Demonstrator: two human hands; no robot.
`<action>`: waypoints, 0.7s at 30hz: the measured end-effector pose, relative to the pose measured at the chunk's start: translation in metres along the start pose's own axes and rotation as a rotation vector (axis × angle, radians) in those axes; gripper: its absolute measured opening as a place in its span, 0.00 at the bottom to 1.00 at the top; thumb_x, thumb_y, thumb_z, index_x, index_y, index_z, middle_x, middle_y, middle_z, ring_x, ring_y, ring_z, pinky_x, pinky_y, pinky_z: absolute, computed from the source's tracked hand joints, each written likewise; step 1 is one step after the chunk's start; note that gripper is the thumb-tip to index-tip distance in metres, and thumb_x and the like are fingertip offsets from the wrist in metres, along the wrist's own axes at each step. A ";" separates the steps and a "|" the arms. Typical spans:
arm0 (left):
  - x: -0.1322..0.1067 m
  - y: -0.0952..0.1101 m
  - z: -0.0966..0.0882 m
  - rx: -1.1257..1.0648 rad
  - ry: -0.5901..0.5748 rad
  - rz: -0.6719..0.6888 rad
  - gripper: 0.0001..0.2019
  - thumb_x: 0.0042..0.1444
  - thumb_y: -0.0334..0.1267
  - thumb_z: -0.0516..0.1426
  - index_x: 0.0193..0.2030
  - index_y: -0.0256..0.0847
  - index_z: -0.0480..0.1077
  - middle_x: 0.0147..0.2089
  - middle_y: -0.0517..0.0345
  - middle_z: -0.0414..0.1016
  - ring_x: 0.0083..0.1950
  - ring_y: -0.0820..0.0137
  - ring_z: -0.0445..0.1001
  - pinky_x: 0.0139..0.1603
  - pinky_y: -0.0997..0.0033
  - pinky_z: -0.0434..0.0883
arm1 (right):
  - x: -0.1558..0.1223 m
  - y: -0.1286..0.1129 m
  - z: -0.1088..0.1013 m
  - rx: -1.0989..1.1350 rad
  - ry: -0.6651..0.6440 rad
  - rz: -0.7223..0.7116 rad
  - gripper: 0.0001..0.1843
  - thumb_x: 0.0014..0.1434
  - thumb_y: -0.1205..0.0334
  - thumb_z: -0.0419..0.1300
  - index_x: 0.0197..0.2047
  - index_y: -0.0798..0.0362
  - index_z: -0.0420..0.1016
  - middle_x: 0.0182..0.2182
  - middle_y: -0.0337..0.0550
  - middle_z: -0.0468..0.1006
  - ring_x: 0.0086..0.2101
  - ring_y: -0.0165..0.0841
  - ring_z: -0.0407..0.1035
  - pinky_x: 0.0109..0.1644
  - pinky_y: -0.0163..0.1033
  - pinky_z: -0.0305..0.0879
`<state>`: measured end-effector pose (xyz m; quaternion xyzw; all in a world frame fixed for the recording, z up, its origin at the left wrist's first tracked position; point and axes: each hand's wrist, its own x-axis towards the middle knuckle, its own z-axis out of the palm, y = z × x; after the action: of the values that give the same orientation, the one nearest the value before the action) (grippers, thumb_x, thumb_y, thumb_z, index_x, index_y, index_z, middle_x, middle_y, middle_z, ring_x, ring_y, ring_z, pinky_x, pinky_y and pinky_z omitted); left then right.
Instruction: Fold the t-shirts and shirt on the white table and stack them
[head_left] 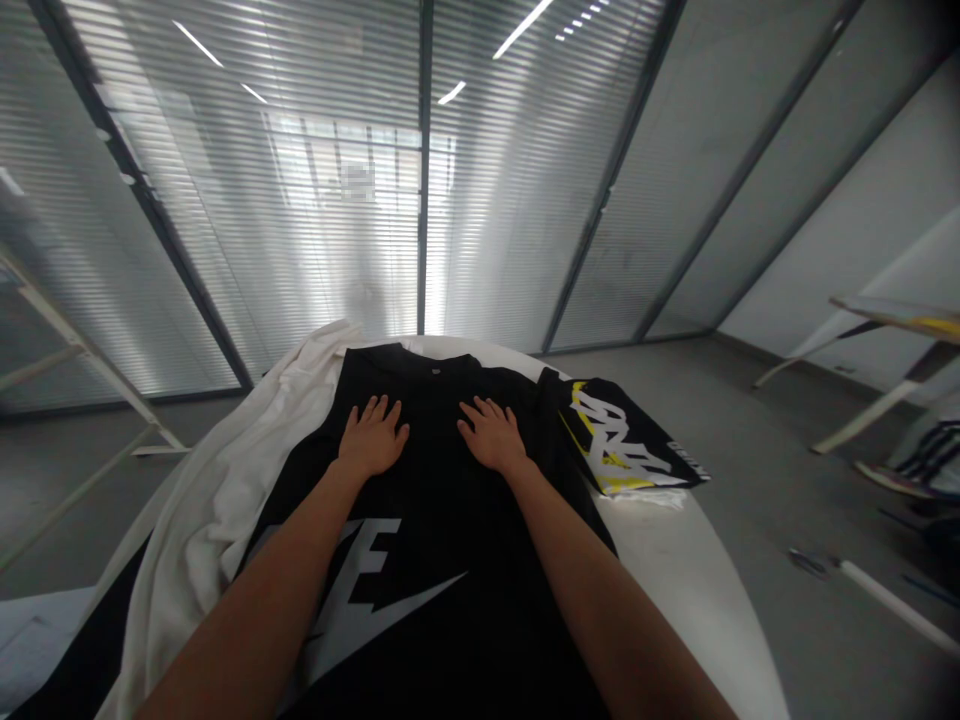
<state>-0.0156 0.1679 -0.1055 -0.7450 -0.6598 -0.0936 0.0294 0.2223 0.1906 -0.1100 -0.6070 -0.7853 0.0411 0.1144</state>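
Note:
A black T-shirt (427,520) with a large pale logo lies spread on a white table (675,560), its collar at the far end. My left hand (371,438) rests flat on the shirt's upper chest, fingers stretched out. My right hand (491,435) lies flat beside it, a little to the right, fingers also spread. Neither hand holds anything. Both forearms reach over the logo.
A white garment (225,480) lies bunched along the left of the black shirt. A folded black garment with white and yellow print (619,440) sits at the right. Glass walls with blinds stand behind. A table (892,330) and floor clutter are at far right.

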 end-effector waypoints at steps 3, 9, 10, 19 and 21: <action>0.000 -0.001 0.004 -0.002 -0.041 0.007 0.31 0.64 0.53 0.41 0.70 0.41 0.56 0.73 0.45 0.51 0.73 0.53 0.46 0.68 0.43 0.47 | 0.000 0.000 0.000 0.010 0.007 -0.007 0.28 0.68 0.46 0.42 0.68 0.41 0.58 0.68 0.44 0.54 0.67 0.43 0.44 0.67 0.59 0.37; 0.001 -0.002 0.005 0.025 -0.018 -0.006 0.31 0.64 0.53 0.41 0.69 0.43 0.56 0.72 0.48 0.53 0.73 0.55 0.48 0.68 0.43 0.49 | 0.002 0.001 0.000 0.128 0.037 0.008 0.25 0.66 0.49 0.49 0.64 0.43 0.64 0.66 0.43 0.60 0.66 0.42 0.48 0.68 0.59 0.37; 0.001 -0.001 0.005 0.028 -0.012 -0.007 0.30 0.64 0.53 0.41 0.69 0.43 0.57 0.72 0.48 0.53 0.72 0.55 0.49 0.68 0.43 0.49 | 0.003 0.003 -0.002 0.166 0.047 0.012 0.24 0.65 0.51 0.51 0.63 0.44 0.66 0.65 0.43 0.63 0.65 0.42 0.51 0.68 0.58 0.38; 0.001 -0.001 0.002 0.012 -0.010 -0.020 0.30 0.63 0.52 0.42 0.69 0.43 0.58 0.72 0.48 0.54 0.72 0.56 0.49 0.68 0.44 0.49 | 0.019 0.053 -0.071 0.555 0.326 0.119 0.18 0.60 0.60 0.53 0.50 0.52 0.77 0.46 0.44 0.80 0.47 0.35 0.73 0.56 0.40 0.63; 0.001 -0.001 0.002 0.006 -0.008 -0.023 0.30 0.63 0.52 0.42 0.68 0.43 0.59 0.71 0.48 0.55 0.72 0.56 0.49 0.68 0.44 0.49 | 0.015 0.068 -0.084 0.403 0.384 0.267 0.19 0.59 0.61 0.54 0.51 0.52 0.77 0.45 0.47 0.80 0.47 0.38 0.72 0.56 0.43 0.63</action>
<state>-0.0160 0.1694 -0.1073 -0.7378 -0.6686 -0.0892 0.0280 0.3022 0.2163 -0.0400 -0.6665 -0.6387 0.0951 0.3724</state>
